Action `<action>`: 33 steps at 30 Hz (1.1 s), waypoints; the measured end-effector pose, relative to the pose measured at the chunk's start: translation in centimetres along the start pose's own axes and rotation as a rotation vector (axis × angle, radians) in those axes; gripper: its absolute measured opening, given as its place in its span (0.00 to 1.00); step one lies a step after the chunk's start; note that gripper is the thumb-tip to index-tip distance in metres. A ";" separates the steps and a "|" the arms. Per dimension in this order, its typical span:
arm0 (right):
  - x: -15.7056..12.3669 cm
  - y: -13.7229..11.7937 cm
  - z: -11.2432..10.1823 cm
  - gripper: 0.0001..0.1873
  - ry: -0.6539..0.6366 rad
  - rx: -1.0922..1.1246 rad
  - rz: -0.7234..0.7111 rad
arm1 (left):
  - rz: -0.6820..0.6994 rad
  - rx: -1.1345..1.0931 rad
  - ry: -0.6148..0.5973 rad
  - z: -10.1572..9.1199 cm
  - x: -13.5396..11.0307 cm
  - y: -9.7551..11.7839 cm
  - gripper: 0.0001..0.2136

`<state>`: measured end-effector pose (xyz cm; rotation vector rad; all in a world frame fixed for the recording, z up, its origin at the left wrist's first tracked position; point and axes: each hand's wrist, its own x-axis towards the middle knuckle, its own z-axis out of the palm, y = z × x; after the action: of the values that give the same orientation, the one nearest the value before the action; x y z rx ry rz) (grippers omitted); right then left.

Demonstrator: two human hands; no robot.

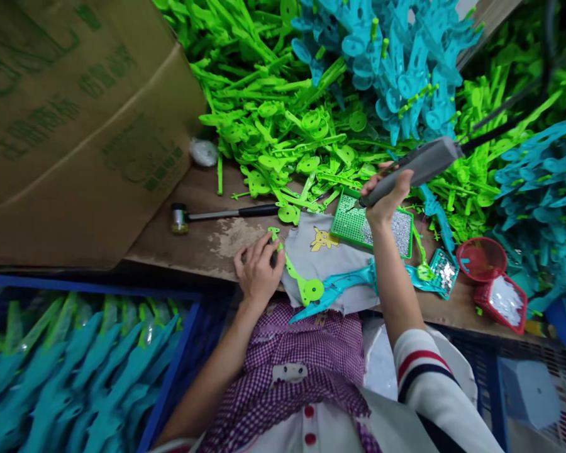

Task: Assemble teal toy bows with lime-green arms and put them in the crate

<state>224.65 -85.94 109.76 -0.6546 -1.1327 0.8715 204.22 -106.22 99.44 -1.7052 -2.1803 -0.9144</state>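
Observation:
My left hand (257, 267) presses down on a green plastic toy part (298, 275) that lies on a grey cloth (342, 258) with a yellow cartoon print. Its fingers are curled on the part's upper end. A teal plastic part (332, 290) lies across the cloth beside it. My right hand (387, 192) grips a grey electric screwdriver (417, 167), its tip pointing down at a green perforated tray (353, 223) that holds small silver screws.
Heaps of green parts (273, 107) and teal parts (396, 56) cover the back of the bench. A small hammer (217, 214) lies at left by a large cardboard box (75, 126). Red baskets (493, 280) with screws stand at right. A blue crate (75, 365) holds finished pieces.

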 end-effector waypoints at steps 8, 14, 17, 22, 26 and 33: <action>-7.4 1.0 11.4 0.29 -0.291 0.177 0.114 | -0.012 0.002 -0.055 -0.4 0.2 0.5 0.13; -8.8 2.3 14.8 0.28 -0.357 0.284 0.148 | -0.034 -0.010 -0.084 -0.4 0.2 0.8 0.13; -9.0 2.2 14.9 0.28 -0.335 0.272 0.182 | -0.051 -0.037 -0.094 -0.5 0.3 0.9 0.13; -9.5 2.9 15.0 0.29 -0.352 0.246 0.222 | -0.062 -0.084 -0.111 -0.6 0.3 1.0 0.14; -9.6 3.5 15.2 0.30 -0.418 0.216 0.185 | -0.063 -0.073 -0.114 -0.5 0.3 0.9 0.15; -9.9 3.3 15.6 0.29 -0.609 0.101 0.061 | -0.071 -0.032 -0.117 -0.3 0.1 0.8 0.15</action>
<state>207.31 -92.42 107.04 -0.3430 -1.6017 1.2168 204.84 -106.21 100.05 -1.7483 -2.3265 -0.8927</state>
